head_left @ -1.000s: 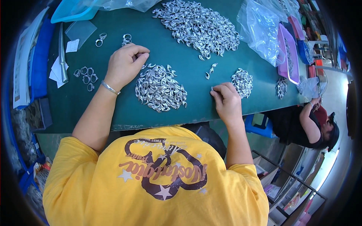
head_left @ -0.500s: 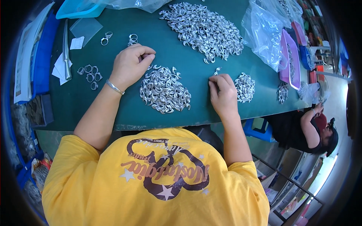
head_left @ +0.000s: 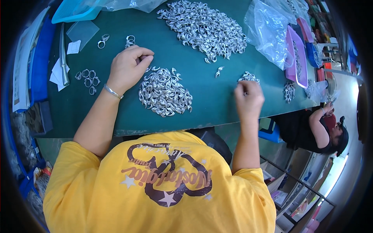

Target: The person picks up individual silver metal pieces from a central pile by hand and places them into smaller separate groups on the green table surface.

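My left hand (head_left: 130, 69) rests on the green table with its fingers curled closed against the thumb; whatever is in them is hidden. Just right of it lies a heap of small silver crescent-shaped metal pieces (head_left: 165, 93). Silver rings (head_left: 130, 40) stand just beyond its knuckles. Over at the right, my right hand (head_left: 250, 99), slightly blurred, is closed above a smaller pile of metal pieces (head_left: 249, 76) and covers most of it. I cannot see what its fingertips hold. A couple of loose crescent pieces (head_left: 219, 72) lie between the heaps.
A large heap of crescent pieces (head_left: 206, 29) covers the far middle. More rings (head_left: 89, 80), a metal rod (head_left: 63, 56) and a teal basket (head_left: 75, 11) are at left. Plastic bags (head_left: 268, 35) and a pink tray (head_left: 290, 52) stand right, with another person (head_left: 316, 132) beyond.
My right hand has moved right, from beside the loose crescent pieces to above the small pile. My left hand keeps its place by the rings; the whole view has shifted slightly.
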`<state>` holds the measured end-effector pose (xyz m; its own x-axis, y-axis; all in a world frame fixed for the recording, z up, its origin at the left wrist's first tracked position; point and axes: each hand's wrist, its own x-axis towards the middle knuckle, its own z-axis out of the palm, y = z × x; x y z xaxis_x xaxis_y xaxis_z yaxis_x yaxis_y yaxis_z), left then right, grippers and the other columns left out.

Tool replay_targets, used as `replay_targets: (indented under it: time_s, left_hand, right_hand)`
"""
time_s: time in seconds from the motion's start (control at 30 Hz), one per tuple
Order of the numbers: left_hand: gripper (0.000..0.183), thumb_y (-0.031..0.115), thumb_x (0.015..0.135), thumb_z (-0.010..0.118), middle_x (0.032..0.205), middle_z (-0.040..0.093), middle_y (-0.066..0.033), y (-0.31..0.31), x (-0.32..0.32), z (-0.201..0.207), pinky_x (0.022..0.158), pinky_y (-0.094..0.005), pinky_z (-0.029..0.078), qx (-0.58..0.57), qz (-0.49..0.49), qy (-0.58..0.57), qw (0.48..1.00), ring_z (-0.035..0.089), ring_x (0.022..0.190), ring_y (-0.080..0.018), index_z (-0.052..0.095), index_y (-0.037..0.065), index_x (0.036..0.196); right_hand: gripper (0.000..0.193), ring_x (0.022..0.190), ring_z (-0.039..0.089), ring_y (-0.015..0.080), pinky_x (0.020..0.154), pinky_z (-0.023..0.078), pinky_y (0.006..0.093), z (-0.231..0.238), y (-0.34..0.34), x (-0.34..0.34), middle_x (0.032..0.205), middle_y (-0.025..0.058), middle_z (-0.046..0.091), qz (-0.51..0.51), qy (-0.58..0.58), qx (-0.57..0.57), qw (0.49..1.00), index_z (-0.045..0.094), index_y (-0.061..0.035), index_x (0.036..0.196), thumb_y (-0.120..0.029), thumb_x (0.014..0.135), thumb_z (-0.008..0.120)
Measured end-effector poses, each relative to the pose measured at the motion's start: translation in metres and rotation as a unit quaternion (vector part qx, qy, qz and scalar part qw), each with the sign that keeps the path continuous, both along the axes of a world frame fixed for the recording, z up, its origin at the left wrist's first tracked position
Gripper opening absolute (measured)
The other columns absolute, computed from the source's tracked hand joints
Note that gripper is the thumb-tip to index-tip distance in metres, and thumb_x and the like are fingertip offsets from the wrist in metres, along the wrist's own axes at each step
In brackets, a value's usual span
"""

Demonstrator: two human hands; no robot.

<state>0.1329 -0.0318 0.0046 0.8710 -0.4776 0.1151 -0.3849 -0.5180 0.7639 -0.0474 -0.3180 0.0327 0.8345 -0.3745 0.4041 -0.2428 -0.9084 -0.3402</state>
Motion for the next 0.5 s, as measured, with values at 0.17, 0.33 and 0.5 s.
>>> replay_targets:
  time_s: [0.17,0.33,0.5]
  left_hand:
    - [0.013,0.012,0.086,0.068,0.08,0.062,-0.0034,-0.001,0.001,0.001,0.058,-0.0258,0.042,0.0,-0.001,-0.001,1.0,0.053,0.062,-0.0119,0.073,0.004,0.096]
    - [0.014,0.012,0.085,0.068,0.08,0.062,-0.0033,-0.001,0.001,0.001,0.059,-0.0258,0.043,-0.003,0.0,0.003,1.0,0.053,0.062,-0.012,0.073,0.005,0.096]
    - [0.014,0.011,0.085,0.069,0.079,0.062,-0.0034,-0.001,0.0,0.002,0.059,-0.0259,0.043,-0.005,0.002,0.01,1.0,0.053,0.062,-0.012,0.073,0.004,0.096]
  right_hand:
    - [0.013,0.086,0.061,0.0338,0.078,0.051,0.0427,-0.001,-0.02,0.001,0.091,0.0159,0.064,-0.008,-0.004,-0.04,0.999,0.07,-0.0017,0.087,0.002,0.076,0.063]
    - [0.018,0.086,0.061,0.0348,0.077,0.051,0.0416,-0.014,0.017,0.026,0.095,0.0151,0.063,0.159,0.008,0.036,0.987,0.069,-0.0022,0.091,0.004,0.076,0.065]
    - [0.015,0.083,0.062,0.0332,0.074,0.051,0.0401,-0.004,0.018,0.021,0.093,0.0147,0.063,0.126,0.095,0.13,0.979,0.068,-0.0019,0.094,0.003,0.08,0.065]
